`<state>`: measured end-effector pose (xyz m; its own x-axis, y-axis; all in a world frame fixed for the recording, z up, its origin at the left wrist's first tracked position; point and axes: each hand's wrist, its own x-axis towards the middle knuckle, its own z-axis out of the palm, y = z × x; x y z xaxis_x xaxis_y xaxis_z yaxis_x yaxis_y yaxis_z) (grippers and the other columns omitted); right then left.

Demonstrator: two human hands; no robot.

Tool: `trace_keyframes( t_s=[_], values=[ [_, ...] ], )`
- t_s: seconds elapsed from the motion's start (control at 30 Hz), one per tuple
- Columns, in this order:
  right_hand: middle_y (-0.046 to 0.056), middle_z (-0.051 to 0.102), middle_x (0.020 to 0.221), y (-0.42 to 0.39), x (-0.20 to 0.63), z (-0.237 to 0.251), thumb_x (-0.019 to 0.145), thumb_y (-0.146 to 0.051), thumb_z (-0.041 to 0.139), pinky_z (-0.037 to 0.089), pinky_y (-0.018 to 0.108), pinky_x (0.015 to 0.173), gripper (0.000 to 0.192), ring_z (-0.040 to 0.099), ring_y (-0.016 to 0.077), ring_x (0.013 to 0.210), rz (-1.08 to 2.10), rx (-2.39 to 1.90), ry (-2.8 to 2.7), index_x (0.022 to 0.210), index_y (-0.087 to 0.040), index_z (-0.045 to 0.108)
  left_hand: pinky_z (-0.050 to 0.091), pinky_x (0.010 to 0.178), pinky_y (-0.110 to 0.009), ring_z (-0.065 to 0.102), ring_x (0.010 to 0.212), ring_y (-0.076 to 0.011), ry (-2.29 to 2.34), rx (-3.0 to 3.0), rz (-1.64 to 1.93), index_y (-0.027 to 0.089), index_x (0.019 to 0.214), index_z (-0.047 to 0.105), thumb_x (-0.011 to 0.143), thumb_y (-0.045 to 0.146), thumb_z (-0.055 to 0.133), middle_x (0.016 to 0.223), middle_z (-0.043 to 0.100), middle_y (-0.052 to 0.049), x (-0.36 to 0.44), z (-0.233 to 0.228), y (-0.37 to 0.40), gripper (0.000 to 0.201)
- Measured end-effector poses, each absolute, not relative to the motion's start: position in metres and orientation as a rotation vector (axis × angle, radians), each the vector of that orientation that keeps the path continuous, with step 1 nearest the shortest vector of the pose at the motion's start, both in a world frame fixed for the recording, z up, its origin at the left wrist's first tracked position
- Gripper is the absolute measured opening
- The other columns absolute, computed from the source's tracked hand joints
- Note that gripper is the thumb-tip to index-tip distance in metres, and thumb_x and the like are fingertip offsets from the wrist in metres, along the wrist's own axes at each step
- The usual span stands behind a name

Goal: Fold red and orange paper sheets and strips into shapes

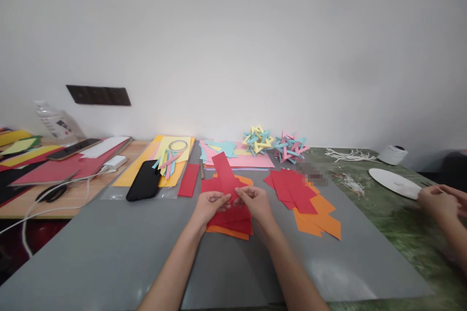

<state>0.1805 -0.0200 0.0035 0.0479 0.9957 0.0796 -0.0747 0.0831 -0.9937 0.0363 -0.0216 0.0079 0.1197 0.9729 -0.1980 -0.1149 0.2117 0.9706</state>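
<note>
**A:** What are the hands doing right now?

**B:** Both bare hands meet over the middle of a grey mat (109,248). The left hand (209,204) and the right hand (255,201) each pinch the near end of a red paper strip (224,172), thumbs on top, fingertips pressed together on the paper. The strip sits just above a small pile of red and orange rectangles (233,223), near the centre of the mat.

**A:** Which way does the strip run?

**B:** Its long axis runs near to far, leaning slightly left. The free end points away, toward the wall and the pastel sheets (237,158); the held end points back at the person.

**A:** How would this fold go well?

**B:** My judgement: keep both pinches level, line up the long edges before creasing, and press from the middle outward so the strip doesn't skew. The paper looks thin, so a light grip should do.

**A:** What else is around?

**B:** To the right, a loose spread of red and orange pieces (306,199). To the far left, a black phone (145,181) and scissors (54,192). Far centre, two woven paper stars (275,143). At the far right edge, another person's hands (443,201) rest beside a white plate (394,182).
</note>
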Motion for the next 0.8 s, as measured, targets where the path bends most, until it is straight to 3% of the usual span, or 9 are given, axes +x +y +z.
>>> trace_keyframes(
  t_s=[0.3, 0.6, 0.8],
  values=[
    [-0.001, 0.057, 0.042, -0.0177, 0.1764, 0.0009, 0.058, -0.046, 0.063, 0.041, 0.023, 0.038, 0.032, 0.051, 0.0118, 0.035, 1.096, -1.075, -1.070, 0.065, -0.014, 0.061, 0.048, 0.054, -0.022, 0.059, 0.050, -0.0131, 1.151, 1.022, 0.994, 0.013, 0.058, 0.062, 0.048, 0.037, 0.072, 0.051, 0.063, -0.003, 0.0371, 0.0098, -0.0216, 0.029],
    [0.000, 0.058, 0.048, -0.0163, 0.1751, -0.0010, 0.064, -0.046, 0.059, 0.045, 0.025, 0.045, 0.030, 0.054, 0.0129, 0.041, 1.025, -1.051, -1.071, 0.068, -0.016, 0.060, 0.048, 0.053, -0.021, 0.058, 0.048, -0.0117, 1.107, 0.997, 1.084, 0.013, 0.059, 0.061, 0.045, 0.035, 0.074, 0.052, 0.064, -0.003, 0.0399, 0.0091, -0.0211, 0.030],
    [0.000, 0.060, 0.052, -0.0167, 0.1736, -0.0034, 0.066, -0.045, 0.057, 0.046, 0.025, 0.047, 0.029, 0.054, 0.0130, 0.043, 1.049, -1.026, -1.123, 0.070, -0.016, 0.059, 0.050, 0.059, -0.024, 0.061, 0.056, -0.0133, 1.099, 0.956, 1.167, 0.013, 0.067, 0.062, 0.051, 0.035, 0.072, 0.063, 0.067, -0.004, 0.0377, 0.0050, -0.0174, 0.029]
  ],
)
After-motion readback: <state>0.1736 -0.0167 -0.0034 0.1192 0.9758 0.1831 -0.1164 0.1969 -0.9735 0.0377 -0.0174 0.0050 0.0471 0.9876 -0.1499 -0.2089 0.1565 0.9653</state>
